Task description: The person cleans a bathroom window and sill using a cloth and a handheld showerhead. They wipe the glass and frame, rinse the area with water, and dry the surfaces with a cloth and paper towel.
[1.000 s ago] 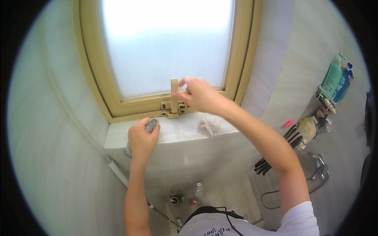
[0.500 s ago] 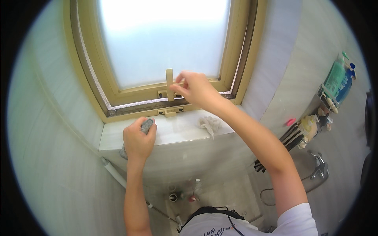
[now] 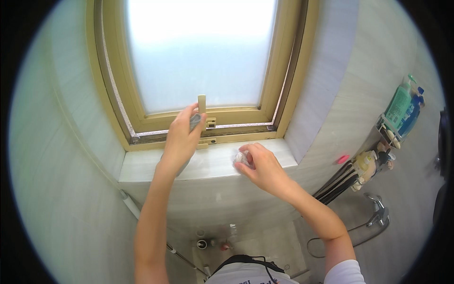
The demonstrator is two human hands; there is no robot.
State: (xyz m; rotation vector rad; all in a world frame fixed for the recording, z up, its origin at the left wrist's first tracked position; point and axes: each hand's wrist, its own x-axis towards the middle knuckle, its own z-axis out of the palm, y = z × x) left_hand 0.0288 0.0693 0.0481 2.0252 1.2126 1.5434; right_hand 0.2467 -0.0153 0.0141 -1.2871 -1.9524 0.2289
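My left hand (image 3: 178,142) is closed around a grey cloth (image 3: 194,121), part of which hangs below the palm. Its fingertips are beside the upright handle (image 3: 202,104) of the frosted window (image 3: 201,57), which stands slightly ajar in its tan frame. On the white sill (image 3: 213,165), my right hand (image 3: 266,173) has its thumb and fingers curled around a crumpled white cloth (image 3: 240,158). The hand hides much of that cloth.
Green (image 3: 397,104) and blue (image 3: 410,112) pump bottles stand in a rack on the right wall. Below are more toiletries, a pink item (image 3: 343,159) and a shower tap (image 3: 378,213) with a hose. A white pole (image 3: 131,205) leans at the left.
My right hand has left the window handle and come down onto the white cloth on the sill. My left hand has risen from the sill to the handle with the grey cloth.
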